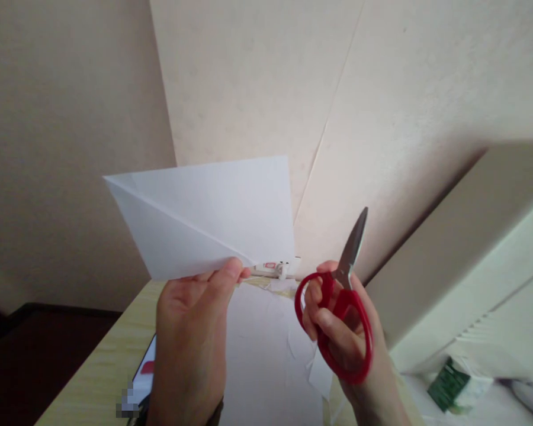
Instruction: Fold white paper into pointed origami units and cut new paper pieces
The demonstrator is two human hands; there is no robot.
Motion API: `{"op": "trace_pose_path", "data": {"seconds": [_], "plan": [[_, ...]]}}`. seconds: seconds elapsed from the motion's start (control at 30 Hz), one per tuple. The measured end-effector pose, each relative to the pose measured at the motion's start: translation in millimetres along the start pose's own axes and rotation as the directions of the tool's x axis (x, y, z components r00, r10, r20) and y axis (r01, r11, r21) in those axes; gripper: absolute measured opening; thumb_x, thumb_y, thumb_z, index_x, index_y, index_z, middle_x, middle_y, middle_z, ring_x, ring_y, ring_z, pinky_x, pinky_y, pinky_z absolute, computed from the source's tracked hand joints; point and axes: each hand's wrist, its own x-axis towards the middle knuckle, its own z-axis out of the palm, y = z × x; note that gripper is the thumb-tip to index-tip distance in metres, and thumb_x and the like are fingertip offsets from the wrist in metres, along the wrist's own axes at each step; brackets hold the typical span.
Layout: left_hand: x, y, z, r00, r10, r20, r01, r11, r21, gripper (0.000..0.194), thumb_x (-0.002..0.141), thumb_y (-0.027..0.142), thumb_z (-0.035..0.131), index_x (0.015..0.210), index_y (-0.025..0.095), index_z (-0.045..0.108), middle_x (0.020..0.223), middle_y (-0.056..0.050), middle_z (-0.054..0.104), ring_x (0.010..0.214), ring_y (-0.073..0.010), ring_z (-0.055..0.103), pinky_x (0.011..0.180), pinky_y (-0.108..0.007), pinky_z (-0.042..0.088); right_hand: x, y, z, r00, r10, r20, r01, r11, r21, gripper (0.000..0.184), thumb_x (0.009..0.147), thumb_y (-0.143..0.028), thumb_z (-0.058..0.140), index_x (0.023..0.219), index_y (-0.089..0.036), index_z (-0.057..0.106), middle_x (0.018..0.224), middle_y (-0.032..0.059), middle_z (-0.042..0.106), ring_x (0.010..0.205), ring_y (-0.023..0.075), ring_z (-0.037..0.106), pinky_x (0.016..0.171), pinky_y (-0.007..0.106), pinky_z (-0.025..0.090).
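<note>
Left hand (190, 331): pinching a folded white paper sheet (204, 216) at its lower edge. Right hand (342, 331): gripping red-handled steel scissors (337, 307), blades together. Beneath both hands: white paper scraps (266, 355) on the pale wooden counter (98, 378).

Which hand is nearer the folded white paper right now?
Left. The left hand pinches the folded paper at its lower edge; the right hand holds the red scissors off to the paper's right, apart.

Folded white paper (204, 219), held up in the air by its lower edge, diagonal crease running from upper left corner down toward lower right, flat and roughly upright. Red-handled scissors (337, 307) to the right of it, apart from the paper, steel blades closed and pointing up, slightly tilted right
</note>
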Motion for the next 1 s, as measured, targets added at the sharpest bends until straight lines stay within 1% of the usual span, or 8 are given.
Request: {"op": "trace_pose_path", "data": {"seconds": [0.07,0.17,0.27,0.37,0.5,0.67,0.8,1.0], "plan": [[0,0,0.0,1.000,0.005,-0.012,-0.005,1.000,0.003,0.020,0.055,0.014,0.082,0.045,0.022,0.065,0.053,0.007,0.067,0.060,-0.0100,0.063,0.063,-0.015,0.057,-1,7,-1,1.000,0.017,0.020,-0.017,1.000,0.011,0.030,0.082,-0.044,0.077,0.107,-0.031,0.065,0.067,-0.0067,0.055,0.047,0.0043,0.041,0.041,0.014,0.030],[2,-3,-1.2,1.000,0.023,-0.002,-0.023,1.000,-0.010,0.021,0.055,0.012,0.081,0.047,0.022,0.064,0.057,0.008,0.068,0.063,-0.0105,0.065,0.063,-0.015,0.058,-6,12,-2,0.998,0.059,0.002,-0.059,0.998,-0.014,0.045,0.072,-0.060,0.079,0.099,-0.027,0.065,0.066,-0.0061,0.052,0.045,0.0046,0.034,0.036,0.015,0.022],[3,-7,-2.4,0.999,0.027,-0.023,-0.027,1.000,0.000,0.021,0.059,0.011,0.081,0.051,0.022,0.066,0.058,0.007,0.068,0.063,-0.0106,0.065,0.063,-0.016,0.059,-10,11,-1,1.000,-0.004,-0.018,0.002,0.993,-0.115,0.052,0.070,-0.068,0.076,0.102,-0.028,0.062,0.071,-0.0047,0.050,0.054,0.0082,0.037,0.043,0.018,0.030],[2,-11,-1.8,0.999,0.033,-0.020,-0.033,0.999,-0.001,0.019,0.061,0.015,0.083,0.054,0.021,0.067,0.060,0.006,0.068,0.067,-0.0123,0.066,0.062,-0.017,0.059,-13,10,1,0.996,-0.088,0.005,0.088,0.974,-0.209,0.050,0.080,-0.072,0.062,0.108,-0.030,0.059,0.079,-0.0016,0.051,0.065,0.0128,0.043,0.054,0.023,0.038],[-1,-16,3.1,1.000,0.026,0.007,-0.026,1.000,0.018,0.013,0.063,0.014,0.082,0.059,0.020,0.071,0.065,0.005,0.072,0.070,-0.0120,0.067,0.064,-0.015,0.059,-16,10,3,0.996,0.068,0.062,-0.050,0.963,-0.263,0.060,0.082,-0.082,0.046,0.107,-0.029,0.057,0.078,-0.0010,0.050,0.066,0.0154,0.046,0.060,0.028,0.042],[-3,-22,5.9,0.999,0.009,0.042,-0.010,1.000,0.021,0.013,0.062,0.012,0.083,0.063,0.021,0.073,0.063,0.006,0.074,0.062,-0.0119,0.068,0.060,-0.016,0.059,-24,-1,8,0.956,0.277,0.102,-0.224,0.906,-0.358,0.071,0.073,-0.089,0.048,0.103,-0.025,0.054,0.081,-0.0004,0.054,0.066,0.0156,0.049,0.063,0.032,0.043],[-4,-28,1.3,0.994,-0.052,0.094,0.042,0.994,0.102,0.014,0.062,0.020,0.087,0.065,0.019,0.073,0.068,0.002,0.077,0.068,-0.0147,0.072,0.064,-0.018,0.059,-26,-8,11,0.949,0.298,0.100,-0.238,0.889,-0.392,0.071,0.073,-0.089,0.048,0.104,-0.025,0.054,0.080,0.0004,0.056,0.065,0.0161,0.050,0.061,0.032,0.042],[-3,-33,-4.9,0.981,-0.098,0.166,0.059,0.972,0.226,0.015,0.066,0.027,0.085,0.073,0.018,0.076,0.074,-0.004,0.080,0.077,-0.0245,0.075,0.072,-0.029,0.063,-24,-10,11,0.950,0.296,0.103,-0.236,0.892,-0.386,0.062,0.078,-0.082,0.051,0.104,-0.026,0.056,0.081,0.0002,0.058,0.065,0.0155,0.051,0.061,0.030,0.043]]}}
